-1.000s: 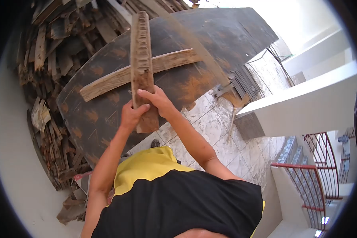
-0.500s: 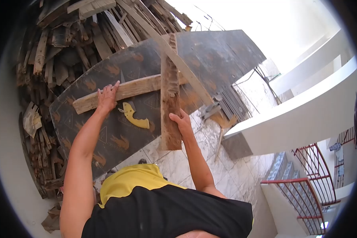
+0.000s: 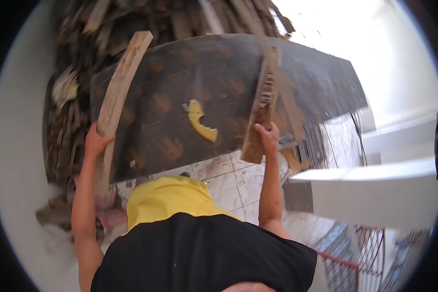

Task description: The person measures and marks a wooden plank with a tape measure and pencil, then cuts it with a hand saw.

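My left hand (image 3: 99, 139) is closed around a pale wooden plank (image 3: 121, 80), which stands out lengthwise over the left end of the dark board (image 3: 165, 151). My right hand (image 3: 269, 137) grips the near part of a rougher, brown plank (image 3: 266, 92) with a gouged face, thumb on top. That plank slants over the right half of the board. Between the two planks lies a handsaw with a yellow handle (image 3: 198, 120), its blade faint and blurred. Neither hand touches it.
A large heap of scrap wood (image 3: 170, 19) lies behind and left of the board. A long thin strip of wood (image 3: 288, 102) crosses at the right. White tiled floor (image 3: 224, 181), a low white wall (image 3: 365, 194) and a red stair railing (image 3: 338, 260) are beyond.
My left hand has swung the pale plank from lying across the board to pointing away at the left. My right hand has shifted the gouged plank rightward and tilted it. The view has turned.
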A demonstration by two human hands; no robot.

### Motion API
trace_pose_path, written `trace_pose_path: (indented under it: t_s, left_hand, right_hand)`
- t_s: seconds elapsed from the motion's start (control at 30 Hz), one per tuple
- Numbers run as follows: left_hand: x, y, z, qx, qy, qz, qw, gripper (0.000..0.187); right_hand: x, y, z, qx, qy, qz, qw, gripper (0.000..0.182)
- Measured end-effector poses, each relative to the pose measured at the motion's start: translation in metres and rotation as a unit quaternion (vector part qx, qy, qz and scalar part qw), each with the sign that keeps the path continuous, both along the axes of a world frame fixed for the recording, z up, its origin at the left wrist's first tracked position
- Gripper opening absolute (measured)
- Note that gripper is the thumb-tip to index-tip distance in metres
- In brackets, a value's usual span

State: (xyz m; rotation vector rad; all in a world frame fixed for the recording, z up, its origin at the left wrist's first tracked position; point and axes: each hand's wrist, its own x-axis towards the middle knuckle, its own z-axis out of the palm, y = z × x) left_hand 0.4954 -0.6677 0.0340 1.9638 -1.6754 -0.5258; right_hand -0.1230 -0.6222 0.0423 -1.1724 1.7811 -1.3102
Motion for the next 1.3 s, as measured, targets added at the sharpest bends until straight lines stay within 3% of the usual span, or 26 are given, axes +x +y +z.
trace_pose_path:
  t_s: [0.07,0.1,0.17,0.2,0.23,0.27,0.3,0.4,0.47,0.53,0.57,0.6,0.63,0.67,0.7,0.73,0.77,0.83,0.97,1.0,1.07,1.17,1.3]
  left_hand:
    - [0.031,0.017,-0.008,-0.013,0.045,0.063,0.997,0.075]
    - [0.042,0.024,-0.013,-0.008,0.093,0.083,0.992,0.075]
    - [0.053,0.033,-0.019,0.009,0.177,0.121,0.977,0.075]
    - [0.056,0.036,-0.02,0.022,0.213,0.139,0.967,0.077]
    - [0.058,0.039,-0.021,0.023,0.211,0.159,0.964,0.077]
    - [0.061,0.038,-0.025,0.055,0.295,0.185,0.936,0.078]
    - [0.067,0.037,-0.028,0.086,0.377,0.205,0.899,0.08]
    - [0.102,0.02,-0.077,0.087,0.455,0.197,0.864,0.087]
    - [0.085,0.016,-0.038,0.109,0.414,0.192,0.883,0.089]
    - [0.092,-0.004,-0.054,0.114,0.286,0.183,0.934,0.092]
    - [0.09,-0.013,-0.061,0.135,0.291,0.167,0.932,0.092]
    - [0.087,-0.026,-0.059,0.151,0.177,0.2,0.952,0.093]
    - [0.081,-0.034,-0.058,0.162,0.06,0.229,0.958,0.095]
    - [0.073,-0.035,-0.063,0.169,0.062,0.222,0.958,0.095]
    - [0.064,-0.035,-0.068,0.166,0.027,0.245,0.955,0.095]
    - [0.057,-0.036,-0.071,0.158,-0.008,0.267,0.95,0.096]
    - [0.052,-0.036,-0.073,0.158,-0.006,0.258,0.953,0.096]
    - [0.042,-0.03,-0.076,0.15,-0.028,0.222,0.963,0.085]
    - [0.032,-0.029,-0.083,0.138,-0.038,0.078,0.987,0.073]
    - [0.034,-0.032,-0.085,0.14,-0.035,0.074,0.987,0.073]
    - [0.04,-0.036,-0.092,0.143,-0.018,0.074,0.987,0.08]
    - [0.059,-0.041,-0.097,0.15,0.033,0.058,0.986,0.093]
    - [0.071,-0.033,-0.107,0.1,0.009,0.097,0.99,0.114]
  right_hand:
    - [0.003,-0.03,-0.009,-0.012,0.009,0.033,0.999,0.03]
    - [0.003,-0.048,-0.022,-0.014,0.062,0.028,0.998,0.03]
    - [0.014,-0.073,-0.021,0.028,0.25,0.016,0.968,0.051]
    - [0.023,-0.082,-0.019,0.027,0.247,0.041,0.968,0.051]
    - [0.031,-0.087,-0.016,0.067,0.34,-0.008,0.938,0.059]
    - [0.036,-0.094,-0.015,0.102,0.429,-0.061,0.896,0.067]
    - [0.035,-0.101,-0.018,0.101,0.43,-0.048,0.896,0.067]
    - [0.025,-0.095,-0.028,0.126,0.496,-0.054,0.858,0.074]
    - [0.031,-0.085,-0.017,0.096,0.526,-0.026,0.845,0.076]
    - [0.049,-0.068,-0.01,0.101,0.557,-0.023,0.824,0.073]
    - [0.063,-0.045,-0.01,0.07,0.568,-0.027,0.819,0.061]
    - [0.076,-0.035,-0.01,0.025,0.576,-0.025,0.817,0.05]
    - [0.098,-0.02,-0.007,0.019,0.47,0.027,0.882,0.038]
    - [0.125,-0.003,-0.008,0.013,0.355,0.077,0.932,0.027]
    - [0.148,0.014,-0.019,0.032,0.323,0.151,0.934,0.016]
    - [0.189,0.036,-0.01,0.121,0.154,0.254,0.947,0.017]
    - [0.228,0.054,-0.015,0.244,0.016,0.309,0.919,0.017]
    - [0.291,0.078,-0.043,0.376,-0.097,0.36,0.849,0.022]
    - [0.371,0.092,-0.115,0.484,-0.397,0.219,0.749,0.042]
    - [0.389,0.092,-0.125,0.485,-0.396,0.214,0.75,0.042]
    - [0.422,0.097,-0.14,0.461,-0.463,0.102,0.75,0.055]
    - [0.464,0.104,-0.163,0.413,-0.519,0.077,0.745,0.062]
    - [0.499,0.111,-0.183,0.344,-0.594,0.063,0.725,0.05]
